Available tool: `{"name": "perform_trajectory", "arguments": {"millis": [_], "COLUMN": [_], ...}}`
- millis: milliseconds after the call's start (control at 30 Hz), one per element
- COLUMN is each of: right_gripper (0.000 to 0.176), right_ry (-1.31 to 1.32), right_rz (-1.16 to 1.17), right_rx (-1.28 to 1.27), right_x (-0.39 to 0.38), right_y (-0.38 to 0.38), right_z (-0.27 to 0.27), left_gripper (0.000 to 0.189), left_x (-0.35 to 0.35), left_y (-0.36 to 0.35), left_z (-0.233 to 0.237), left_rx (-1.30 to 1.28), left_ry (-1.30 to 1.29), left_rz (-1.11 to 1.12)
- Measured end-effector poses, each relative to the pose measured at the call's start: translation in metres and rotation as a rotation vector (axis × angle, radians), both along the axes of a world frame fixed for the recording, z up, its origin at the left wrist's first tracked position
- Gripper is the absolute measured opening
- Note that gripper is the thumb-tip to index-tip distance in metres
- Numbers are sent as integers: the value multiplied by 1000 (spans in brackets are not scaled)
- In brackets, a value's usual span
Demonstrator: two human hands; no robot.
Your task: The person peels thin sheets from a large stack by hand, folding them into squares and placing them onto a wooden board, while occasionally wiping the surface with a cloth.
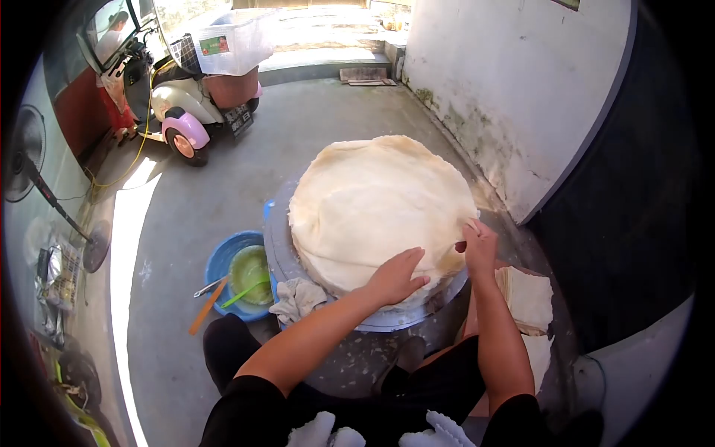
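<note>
a round grey top (278,242), blue showing at its edge, carries a thick, wide, pale round slab (380,201) with a ragged rim and faint creases. the slab covers most of it, leaving a grey band at the left. a crumpled, greyish cloth (298,299) lies at the near left edge.

Basin (216,262) left of sheet stack (383,212), cloth (299,299) between them; scooter (179,103) behind, further left; wall (514,89) right.

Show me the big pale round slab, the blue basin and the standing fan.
Big pale round slab (381,212), head view: middle of its top surface.
Blue basin (217,267), head view: left part of its inner wall.
Standing fan (49,192), head view: its slanting pole.
</note>
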State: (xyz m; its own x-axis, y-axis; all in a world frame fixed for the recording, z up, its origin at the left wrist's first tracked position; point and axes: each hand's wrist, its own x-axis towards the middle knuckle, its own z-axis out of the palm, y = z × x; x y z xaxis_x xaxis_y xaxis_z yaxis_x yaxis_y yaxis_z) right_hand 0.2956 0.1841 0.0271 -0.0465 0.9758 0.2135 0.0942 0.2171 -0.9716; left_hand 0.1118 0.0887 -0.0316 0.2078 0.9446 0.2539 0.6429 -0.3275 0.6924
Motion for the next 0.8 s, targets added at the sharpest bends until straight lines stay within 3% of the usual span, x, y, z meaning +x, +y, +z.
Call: {"name": "perform_trajectory", "arguments": {"millis": [133, 200, 367, 433, 500, 567, 633, 700, 767, 800], "right_gripper": [26, 23, 27, 36, 40, 43, 39, 41, 55, 71], "right_ry": [-316, -545, -720, -767, -671, -581, -724, -826, -1268, -1383], "right_rz": [239, 288, 486, 617, 707, 797, 896, 802, 699, 701], "right_rx": [92, 289, 274, 174, 17, -127, 6, -63, 302, 339], "right_x": [-62, -92, -117, -114, -108, -97, -81, -68, -60, -62], "right_y": [1, 4, 16, 14, 17, 19, 18, 31, 53, 65], "right_z": [-1, -20, -55, -44, -31, -4, 33, 60, 88, 90], "left_gripper": [55, 44, 33, 30, 30, 30, 30, 30, 29, 27], "left_x": [25, 26, 7, -1, -9, -12, -16, -19, -21, -21], "left_y": [6, 10, -18, -22, -20, -17, -13, -12, -11, -10], "left_z": [-2, -34, 3, 8, 8, 0, -4, -3, 0, 2], "left_rx": [1, 235, 16, -32, 405, 369, 331, 301, 288, 285], "left_ry": [160, 52, 156, 246, 74, 111, 145, 211, 234, 261], "left_rz": [-90, -82, -55, -35, 89, 138, 196, 182, 186, 179]}}
